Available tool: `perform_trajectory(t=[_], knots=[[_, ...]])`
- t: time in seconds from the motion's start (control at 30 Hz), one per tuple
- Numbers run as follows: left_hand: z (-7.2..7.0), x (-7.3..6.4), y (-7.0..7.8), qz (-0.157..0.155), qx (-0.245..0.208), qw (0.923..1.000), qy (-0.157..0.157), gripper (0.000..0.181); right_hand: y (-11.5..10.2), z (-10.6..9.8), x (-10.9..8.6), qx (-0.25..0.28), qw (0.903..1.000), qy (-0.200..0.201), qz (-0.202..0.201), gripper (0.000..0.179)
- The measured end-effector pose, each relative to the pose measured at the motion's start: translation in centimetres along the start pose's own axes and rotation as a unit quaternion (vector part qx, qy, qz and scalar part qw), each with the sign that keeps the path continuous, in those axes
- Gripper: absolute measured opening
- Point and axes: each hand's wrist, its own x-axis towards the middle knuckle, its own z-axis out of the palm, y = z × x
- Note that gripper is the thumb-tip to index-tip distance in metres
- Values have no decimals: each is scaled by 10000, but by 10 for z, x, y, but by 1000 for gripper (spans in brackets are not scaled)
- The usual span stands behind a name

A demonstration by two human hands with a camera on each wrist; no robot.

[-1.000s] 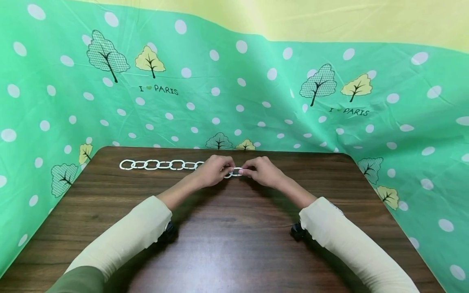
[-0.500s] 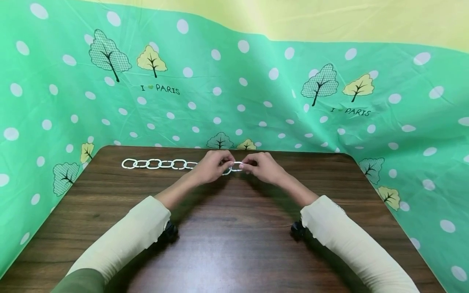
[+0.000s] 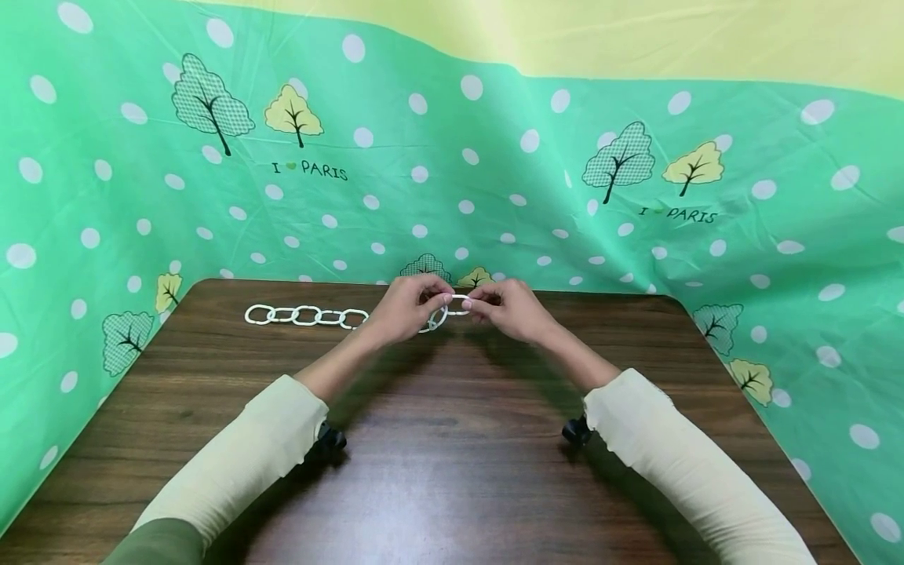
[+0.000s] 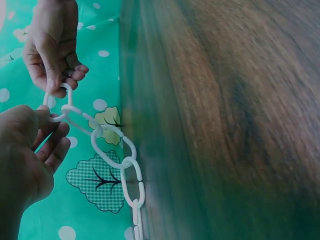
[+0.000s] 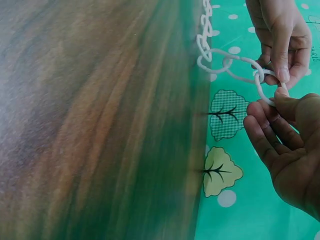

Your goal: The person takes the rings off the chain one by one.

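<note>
A chain of white plastic links (image 4: 141, 194) stretches along the far side of the table, its left part lying flat on the wood. My left hand (image 3: 410, 306) pinches the left side of the end link (image 3: 459, 297) between thumb and forefinger. On the other side of that link, my right hand (image 3: 514, 312) has a thumb-and-finger pinch. The link is held raised, and the neighbouring links hang from it in the left wrist view. In the right wrist view the other fingers of my right hand (image 5: 295, 145) spread loosely. My left hand hides part of the chain in the head view.
The dark wooden table (image 3: 438, 471) has its far edge just behind the hands. A green dotted cloth (image 3: 395, 188) with printed trees hangs behind and along both sides. Black wrist straps (image 3: 330, 441) show under the sleeves.
Both hands have moved up and away towards the far table edge, lifting the end link. The chain's left end has slid slightly to the right.
</note>
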Motion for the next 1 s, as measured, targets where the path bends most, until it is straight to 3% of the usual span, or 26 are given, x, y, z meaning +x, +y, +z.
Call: perform_trajectory(t=[0.27,0.57,0.77,1.0], knots=[[-2,-1,6,-132,-306,9984,462,16,-7,-4,2,213,9997,131,-58,19],[-4,-7,1,-254,-385,9949,894,16,-17,-9,4,302,9994,140,1,19],[-4,-12,-5,-425,-567,9928,970,19,-19,-11,5,411,9991,107,83,19],[-3,-20,-9,-996,-1023,9867,780,27,-17,-10,6,482,9987,107,99,21]])
